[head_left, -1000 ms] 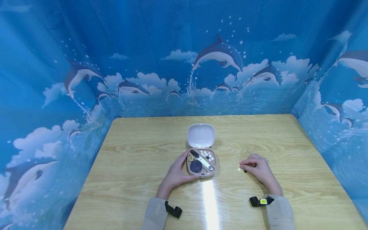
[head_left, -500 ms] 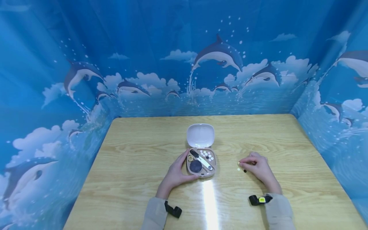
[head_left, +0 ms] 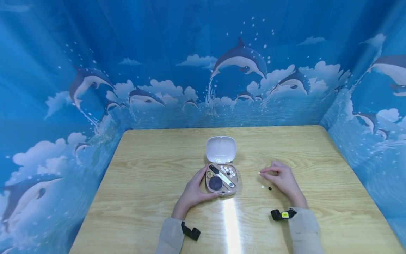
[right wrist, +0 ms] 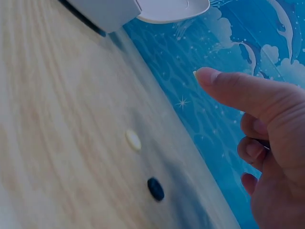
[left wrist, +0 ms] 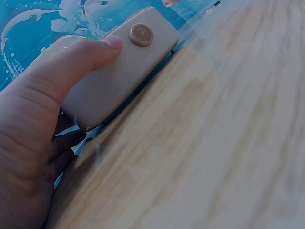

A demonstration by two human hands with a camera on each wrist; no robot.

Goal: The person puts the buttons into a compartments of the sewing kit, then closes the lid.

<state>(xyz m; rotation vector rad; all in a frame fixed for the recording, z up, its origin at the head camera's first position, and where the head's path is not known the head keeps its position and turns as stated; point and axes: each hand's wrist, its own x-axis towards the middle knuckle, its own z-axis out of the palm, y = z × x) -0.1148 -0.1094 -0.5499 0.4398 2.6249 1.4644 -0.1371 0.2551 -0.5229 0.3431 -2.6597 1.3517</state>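
Note:
A small beige sewing box (head_left: 229,193) stands on the table with its white lid (head_left: 221,150) raised. My left hand (head_left: 192,193) holds it at the left side, thumb on the front wall near a round latch (left wrist: 142,35). Inside lie several buttons (head_left: 226,170), mostly white, a long black-and-white tool (head_left: 224,178), a dark round piece (head_left: 216,183) and a gold-coloured ring-like piece (head_left: 210,175). To the right, my right hand (head_left: 283,179) pinches a small pale button (right wrist: 195,74) between thumb and finger, above the table; the thumb mostly hides it.
A white button (right wrist: 133,140) and a black button (right wrist: 155,189) lie on the wooden table (head_left: 152,158) below my right hand. Blue dolphin-print curtains (head_left: 177,70) hang behind the table and at both sides.
My right hand has lifted off the table with the pale button and shifted up and left in the head view. The left hand and the box have stayed in place.

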